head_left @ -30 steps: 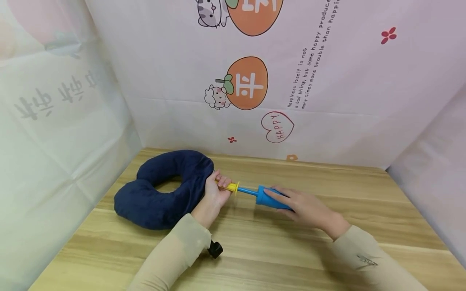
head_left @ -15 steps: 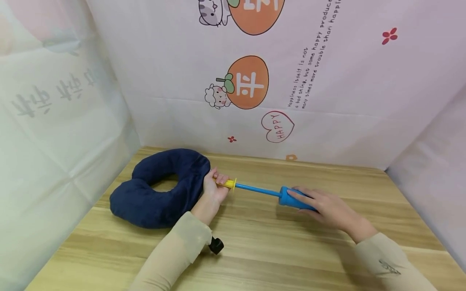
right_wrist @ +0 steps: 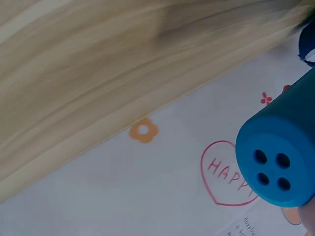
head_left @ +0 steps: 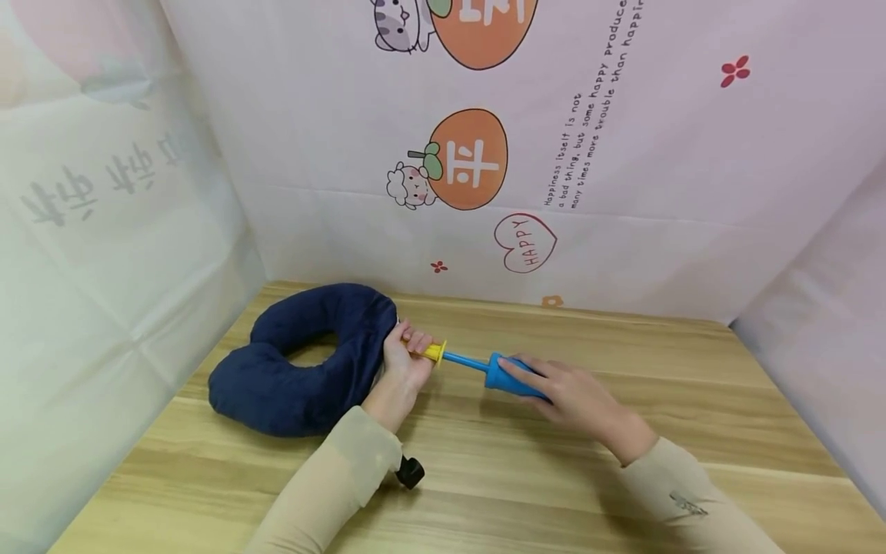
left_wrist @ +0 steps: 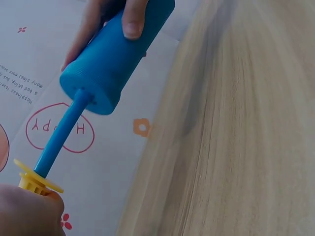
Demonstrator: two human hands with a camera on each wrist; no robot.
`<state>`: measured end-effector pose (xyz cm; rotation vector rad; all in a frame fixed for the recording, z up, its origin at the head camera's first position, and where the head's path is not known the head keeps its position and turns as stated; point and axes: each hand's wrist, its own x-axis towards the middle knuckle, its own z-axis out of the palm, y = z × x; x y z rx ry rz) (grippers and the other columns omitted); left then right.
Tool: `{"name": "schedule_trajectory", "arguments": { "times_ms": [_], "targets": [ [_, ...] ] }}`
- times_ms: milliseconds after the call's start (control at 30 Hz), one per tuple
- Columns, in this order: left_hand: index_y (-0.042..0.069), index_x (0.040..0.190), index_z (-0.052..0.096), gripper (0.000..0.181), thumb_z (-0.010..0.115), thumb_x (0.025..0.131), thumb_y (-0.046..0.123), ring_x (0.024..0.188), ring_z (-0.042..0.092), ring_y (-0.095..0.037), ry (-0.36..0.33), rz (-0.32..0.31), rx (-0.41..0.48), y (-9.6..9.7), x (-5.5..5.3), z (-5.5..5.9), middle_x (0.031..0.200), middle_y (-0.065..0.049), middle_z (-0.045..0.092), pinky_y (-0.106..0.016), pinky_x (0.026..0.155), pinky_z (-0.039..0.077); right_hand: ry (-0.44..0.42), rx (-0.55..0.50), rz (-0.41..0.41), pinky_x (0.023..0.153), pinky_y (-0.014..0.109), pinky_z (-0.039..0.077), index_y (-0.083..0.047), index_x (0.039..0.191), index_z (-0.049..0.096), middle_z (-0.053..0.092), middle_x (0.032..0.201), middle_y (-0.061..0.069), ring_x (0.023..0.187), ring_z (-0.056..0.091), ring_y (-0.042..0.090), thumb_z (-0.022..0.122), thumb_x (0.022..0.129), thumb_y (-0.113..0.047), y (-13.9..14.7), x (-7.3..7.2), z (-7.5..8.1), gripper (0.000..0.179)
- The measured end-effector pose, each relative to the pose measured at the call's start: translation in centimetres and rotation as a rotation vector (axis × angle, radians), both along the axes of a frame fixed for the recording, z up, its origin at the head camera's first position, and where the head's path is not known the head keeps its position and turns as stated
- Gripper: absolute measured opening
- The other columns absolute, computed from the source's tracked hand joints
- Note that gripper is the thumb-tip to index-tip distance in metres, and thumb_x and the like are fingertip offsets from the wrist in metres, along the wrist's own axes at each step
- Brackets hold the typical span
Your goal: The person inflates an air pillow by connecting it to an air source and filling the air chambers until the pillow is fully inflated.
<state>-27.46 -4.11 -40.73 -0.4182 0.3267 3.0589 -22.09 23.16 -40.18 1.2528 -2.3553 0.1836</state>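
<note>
A blue hand air pump [head_left: 508,375] with a yellow nozzle end [head_left: 434,352] lies between both hands, above the wooden table. My left hand [head_left: 408,360] grips the yellow end right against the edge of a navy U-shaped neck pillow [head_left: 298,396]; the nozzle's tip is hidden behind the fingers. The right hand [head_left: 581,400] holds the blue barrel, and a short length of blue rod [head_left: 465,361] shows between barrel and yellow flange. In the left wrist view the barrel [left_wrist: 118,59] tilts above the rod. The right wrist view shows its end cap [right_wrist: 270,167] with several holes.
The wood-grain table [head_left: 526,477] reaches back to a printed white cloth wall [head_left: 657,261]. Further cloth stands at the left [head_left: 124,254] and right. A small black object [head_left: 410,472] sits beneath my left wrist.
My right hand drew the barrel to the right, baring more rod, then pushed it back left toward the left hand. The left hand and pillow shifted only slightly left.
</note>
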Motion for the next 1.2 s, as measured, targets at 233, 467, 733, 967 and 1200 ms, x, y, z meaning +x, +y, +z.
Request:
{"name": "schedule_trajectory", "arguments": {
  "times_ms": [233,467,733,967,1200],
  "targets": [
    [0.015,0.058,0.036,0.052,0.039,0.110,0.017,0.039,0.031,-0.009,-0.007,-0.014,0.010,0.4,0.5,-0.3,0.046,0.005,0.032,-0.023,0.058,0.033,-0.004,-0.011,-0.006,0.074,0.044,0.060,-0.013,0.147,0.057,0.066,0.128,0.017,0.091,0.072,0.031,0.088,0.082,-0.019,-2.5,0.0,0.2,0.072],
    [0.015,0.059,0.036,0.051,0.037,0.110,0.017,0.040,0.032,-0.009,0.007,-0.037,-0.036,1.2,1.1,-0.8,0.047,0.006,0.032,-0.025,0.062,0.036,-0.015,-0.001,-0.007,0.077,0.047,0.060,-0.013,0.149,0.055,0.066,0.128,0.021,0.098,0.072,0.035,0.087,0.085,-0.018,-4.6,-0.3,0.0,0.072],
    [0.015,0.060,0.036,0.051,0.037,0.110,0.016,0.040,0.032,-0.009,-0.004,-0.055,-0.039,1.5,0.9,-0.7,0.047,0.006,0.032,-0.023,0.059,0.035,-0.052,-0.003,0.003,0.081,0.047,0.060,-0.012,0.149,0.055,0.065,0.130,0.020,0.101,0.070,0.035,0.087,0.085,-0.018,-4.8,-0.7,0.2,0.071],
    [0.014,0.059,0.035,0.051,0.040,0.109,0.013,0.038,0.029,-0.008,-0.047,-0.046,-0.007,1.1,0.6,-0.3,0.047,0.005,0.032,-0.019,0.048,0.028,-0.139,0.011,0.035,0.086,0.048,0.058,-0.014,0.152,0.051,0.061,0.137,0.019,0.113,0.068,0.035,0.081,0.090,-0.021,-2.2,-0.9,0.2,0.069],
    [0.014,0.059,0.034,0.050,0.040,0.109,0.014,0.040,0.030,-0.009,-0.061,-0.049,-0.030,0.1,0.2,-0.1,0.047,0.005,0.031,-0.024,0.060,0.031,-0.173,0.026,0.018,0.086,0.050,0.057,-0.016,0.154,0.049,0.060,0.140,0.019,0.115,0.067,0.037,0.081,0.090,-0.021,1.5,-0.8,0.2,0.072]
  ]
}}
